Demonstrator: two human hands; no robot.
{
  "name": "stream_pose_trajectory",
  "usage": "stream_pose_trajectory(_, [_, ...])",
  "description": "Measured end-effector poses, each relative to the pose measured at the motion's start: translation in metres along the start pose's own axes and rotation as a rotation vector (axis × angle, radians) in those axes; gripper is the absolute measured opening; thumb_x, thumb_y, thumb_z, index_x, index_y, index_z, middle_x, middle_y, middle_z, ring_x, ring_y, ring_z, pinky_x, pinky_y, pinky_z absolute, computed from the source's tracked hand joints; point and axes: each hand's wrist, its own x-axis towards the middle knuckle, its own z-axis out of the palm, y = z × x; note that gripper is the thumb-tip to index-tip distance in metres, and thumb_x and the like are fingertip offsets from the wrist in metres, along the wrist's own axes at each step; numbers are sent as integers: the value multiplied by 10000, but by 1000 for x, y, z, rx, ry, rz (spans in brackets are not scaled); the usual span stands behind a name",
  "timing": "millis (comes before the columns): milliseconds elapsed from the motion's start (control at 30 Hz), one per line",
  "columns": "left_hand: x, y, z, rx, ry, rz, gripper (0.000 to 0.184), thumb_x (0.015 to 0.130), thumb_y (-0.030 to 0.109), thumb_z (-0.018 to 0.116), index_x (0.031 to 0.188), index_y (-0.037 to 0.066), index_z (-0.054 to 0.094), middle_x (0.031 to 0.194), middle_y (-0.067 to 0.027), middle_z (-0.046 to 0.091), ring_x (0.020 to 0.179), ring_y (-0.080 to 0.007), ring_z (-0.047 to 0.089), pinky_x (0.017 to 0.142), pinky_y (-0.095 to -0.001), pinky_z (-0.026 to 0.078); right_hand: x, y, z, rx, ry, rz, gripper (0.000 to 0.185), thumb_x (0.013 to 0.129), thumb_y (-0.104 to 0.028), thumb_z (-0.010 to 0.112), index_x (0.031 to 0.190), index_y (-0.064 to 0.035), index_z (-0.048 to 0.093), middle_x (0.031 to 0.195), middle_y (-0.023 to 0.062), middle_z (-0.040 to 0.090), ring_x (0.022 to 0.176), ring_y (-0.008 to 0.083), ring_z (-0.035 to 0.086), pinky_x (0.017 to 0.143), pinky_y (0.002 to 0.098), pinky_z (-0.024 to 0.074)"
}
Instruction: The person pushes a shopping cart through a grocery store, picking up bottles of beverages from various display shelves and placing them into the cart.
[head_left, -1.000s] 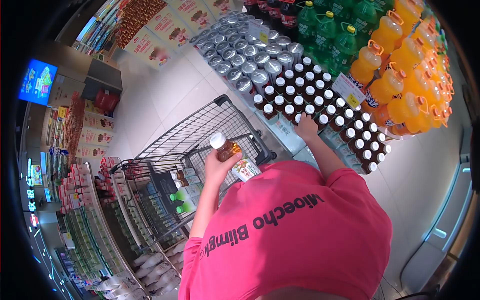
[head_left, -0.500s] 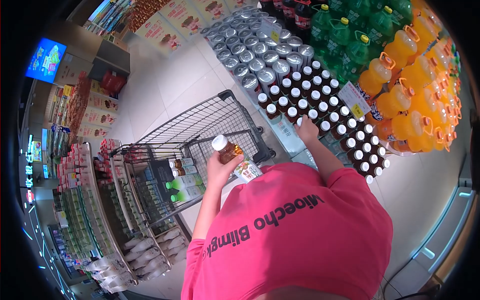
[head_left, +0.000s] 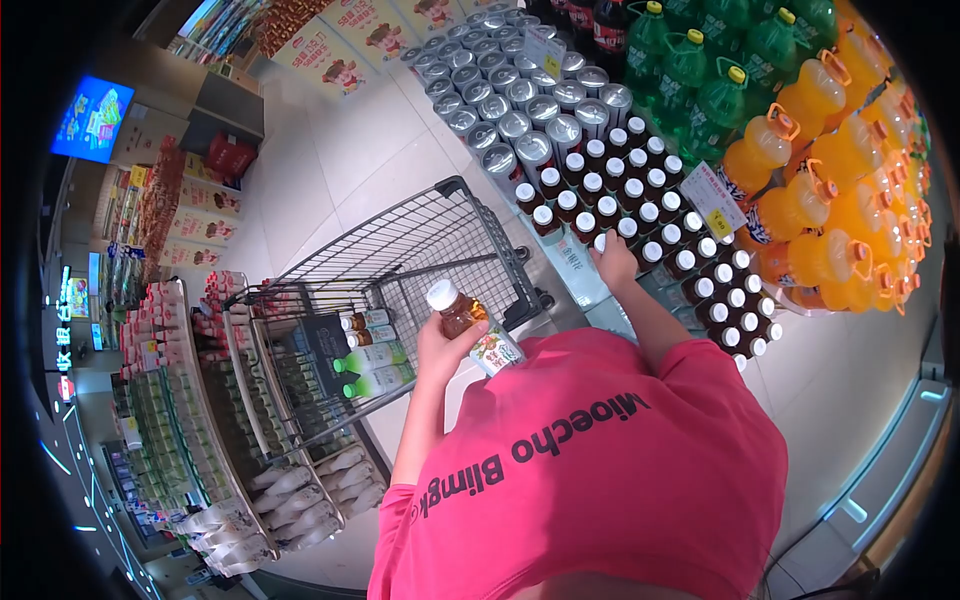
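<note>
My left hand (head_left: 447,343) is wrapped round a drink bottle (head_left: 495,345) with a white cap, amber contents and a printed label. It holds the bottle tilted in front of my pink shirt, beside the shopping cart. Over at the display, my right hand (head_left: 616,264) has its fingers closed at the white cap of a dark bottle (head_left: 600,241) in the front row. That bottle still stands among the others, its body mostly hidden. Rows of similar white-capped bottles (head_left: 668,202) surround it.
The wire shopping cart (head_left: 395,235) holds several bottles (head_left: 375,357), some green-capped. Silver-topped cans (head_left: 515,125), green soda bottles (head_left: 718,110) and orange drink bottles (head_left: 825,200) stand beyond my right hand. Stocked shelves (head_left: 185,430) line the left. A price sign (head_left: 712,203) stands among the bottles.
The view has shifted slightly. The bottle in my left hand has turned a little, showing more of its label. My right hand stays at the same front-row bottle.
</note>
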Motion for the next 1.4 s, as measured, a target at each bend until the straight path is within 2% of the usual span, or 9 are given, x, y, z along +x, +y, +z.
stream_pose_trajectory(200, [8, 4, -13, 48, 0, -44, 526, 683, 270, 801, 1042, -46, 585, 936, -113, 666, 838, -146, 636, 751, -283, 495, -4, -2, 0, 31, 51, 7, 424, 789, -306, 658, 1062, -62, 444, 1012, 187, 579, 864, 375, 608, 667, 469, 496])
stream_pose_trajectory(300, [13, 4, -13, 34, -12, -15, 528, 684, 288, 799, 1029, -49, 584, 922, -115, 666, 823, -146, 635, 737, -282, 494, 1, 2, 6, 17, 26, 20, 518, 774, -310, 663, 1182, -68, 453, 1032, 170, 578, 860, 358, 622, 664, 472, 498])
stream_pose_trajectory(500, [17, 2, -10, 34, -9, -2, 517, 691, 298, 795, 1015, -45, 583, 909, -110, 664, 810, -145, 634, 727, -278, 492, -5, 7, 7, 36, 92, -29, 445, 743, -307, 682, 1064, -80, 472, 981, 165, 584, 837, 368, 613, 657, 471, 494])
stream_pose_trajectory(600, [17, 0, -10, 22, -5, 1, 523, 694, 301, 793, 1027, -42, 582, 913, -108, 665, 810, -144, 634, 728, -280, 492, -14, 3, 1, 62, 53, -8, 415, 736, -303, 687, 1020, -83, 479, 993, 157, 593, 877, 369, 599, 683, 461, 488])
stream_pose_trajectory(700, [15, -1, -9, 27, -1, 7, 530, 698, 304, 789, 1044, -38, 581, 918, -109, 665, 811, -151, 637, 728, -284, 493, -19, 8, 9, 90, 95, -109, 430, 699, -317, 700, 1012, -107, 493, 948, 145, 586, 835, 373, 602, 657, 484, 486])
stream_pose_trajectory(1000, [8, -3, -5, 31, -3, -41, 546, 709, 343, 766, 1056, -35, 580, 952, -118, 662, 849, -162, 636, 755, -281, 485, -23, 11, 8, 79, 94, -129, 434, 715, -321, 697, 1047, -114, 509, 986, 130, 594, 860, 357, 610, 676, 474, 491])
stream_pose_trajectory(1200, [1, -9, 1, 5, 68, -57, 545, 716, 371, 745, 1062, -20, 589, 959, -111, 666, 846, -169, 641, 763, -292, 485, -35, 9, -3, -104, -82, -190, 452, 740, -336, 691, 1106, -134, 521, 1015, 118, 607, 861, 343, 619, 695, 451, 497])
stream_pose_trajectory(1333, [0, -24, 0, 26, 103, -76, 546, 709, 387, 739, 1057, -10, 598, 948, -116, 674, 846, -183, 653, 769, -292, 486, -42, 18, -4, -12, 26, -302, 452, 725, -345, 708, 1103, -148, 556, 1032, 101, 626, 860, 320, 625, 701, 425, 503])
stream_pose_trajectory(1400, [0, -30, -3, 58, 103, -109, 545, 690, 399, 742, 1046, 8, 609, 942, -122, 679, 861, -198, 660, 781, -294, 488, -46, 14, -15, 77, 51, -324, 417, 695, -345, 726, 1029, -132, 598, 948, 110, 646, 834, 319, 629, 688, 417, 501])
